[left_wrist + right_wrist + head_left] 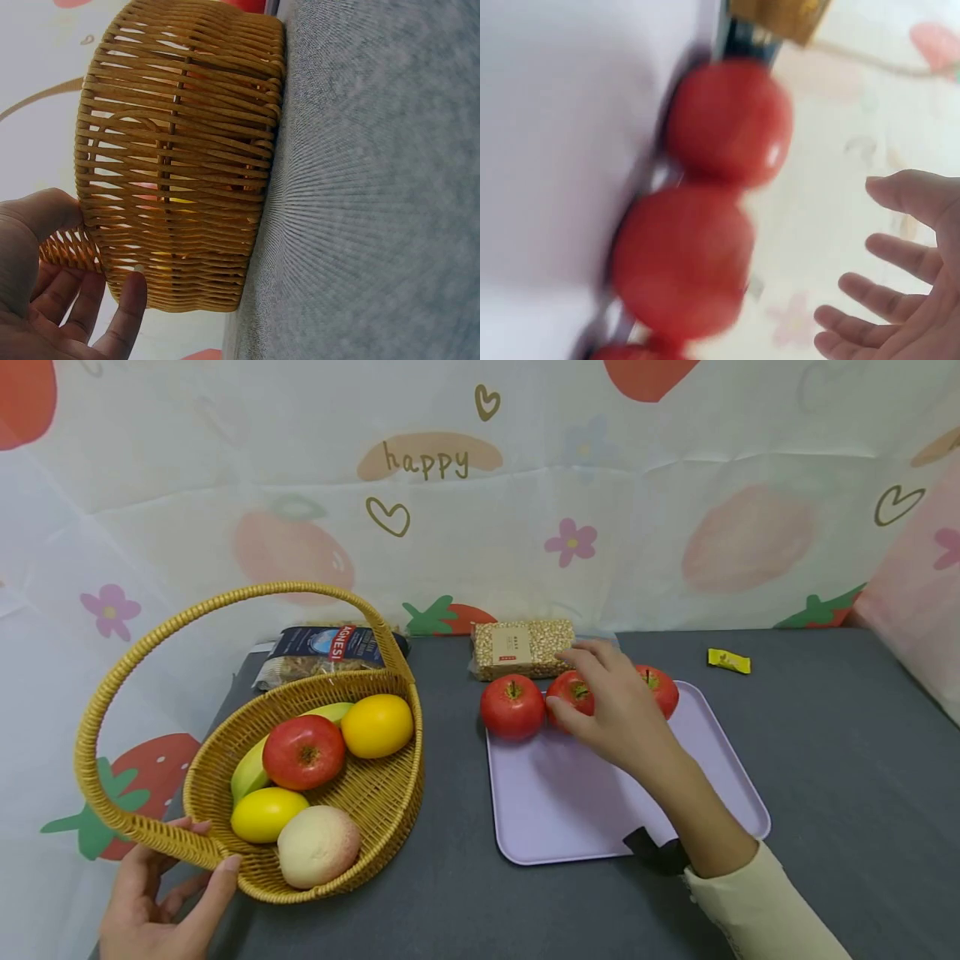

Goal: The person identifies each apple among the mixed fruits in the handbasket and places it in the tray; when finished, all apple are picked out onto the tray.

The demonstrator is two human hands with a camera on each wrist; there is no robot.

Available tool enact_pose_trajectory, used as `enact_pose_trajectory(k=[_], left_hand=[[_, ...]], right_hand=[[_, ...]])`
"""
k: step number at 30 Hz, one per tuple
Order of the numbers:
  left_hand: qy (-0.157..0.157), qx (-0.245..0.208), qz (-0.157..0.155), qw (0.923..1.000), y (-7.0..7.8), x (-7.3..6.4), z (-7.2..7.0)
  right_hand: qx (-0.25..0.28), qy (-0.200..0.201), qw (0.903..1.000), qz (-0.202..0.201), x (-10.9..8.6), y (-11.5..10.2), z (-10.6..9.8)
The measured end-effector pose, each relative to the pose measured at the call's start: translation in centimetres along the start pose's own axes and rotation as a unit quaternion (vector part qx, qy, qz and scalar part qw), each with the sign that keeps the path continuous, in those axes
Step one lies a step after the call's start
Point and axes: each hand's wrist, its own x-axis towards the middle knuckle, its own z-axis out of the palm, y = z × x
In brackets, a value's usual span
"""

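My left hand holds the wicker basket at its near-left rim, by the foot of the handle, thumb and fingers on either side. In the basket lie a red apple, a peach, two lemons and a banana, partly hidden. Over the purple tray, my right hand hovers with spread fingers, holding nothing. Beneath it, a left apple, a middle apple and a right apple stand in a row along the tray's far edge. My hand partly covers two of them.
Behind the basket lies a dark blue pasta bag. A clear packet of pale grains sits behind the apples. One small yellow wrapped sweet is at the back right. A printed cloth hangs behind the dark grey table.
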Motion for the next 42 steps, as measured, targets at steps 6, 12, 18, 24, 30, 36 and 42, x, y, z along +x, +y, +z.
enact_pose_trajectory(k=[6,12,18,24,30,36,42], left_hand=[[-0.001,0.003,0.003,1.0000,0.0,0.0,0.1],[-0.002,0.004,0.005,1.0000,0.0,0.0,0.0],[-0.004,0.009,0.008,0.9999,0.0,0.0,0.0],[-0.002,0.006,0.011,0.9999,0.0,-0.1,0.0],[-0.004,-0.003,0.031,0.9995,-0.1,-0.1,0.0],[-0.004,-0.005,0.031,0.9995,-0.1,0.0,0.0],[-0.001,0.000,0.040,0.9992,-0.2,0.0,-0.1]], right_hand=[[0.004,-0.016,0.9943,-0.105,1.7,-3.9,1.9],[-0.009,-0.058,0.9767,-0.207,3.7,-7.6,4.2],[-0.029,-0.117,0.9604,-0.251,4.9,-11.1,7.4],[-0.097,-0.150,0.9450,-0.274,5.8,-13.7,10.4],[-0.155,-0.137,0.9387,-0.276,6.4,-15.7,13.2],[-0.219,-0.181,0.9203,-0.269,6.8,-18.1,15.4],[-0.258,-0.230,0.9071,-0.240,6.7,-20.0,16.4]])
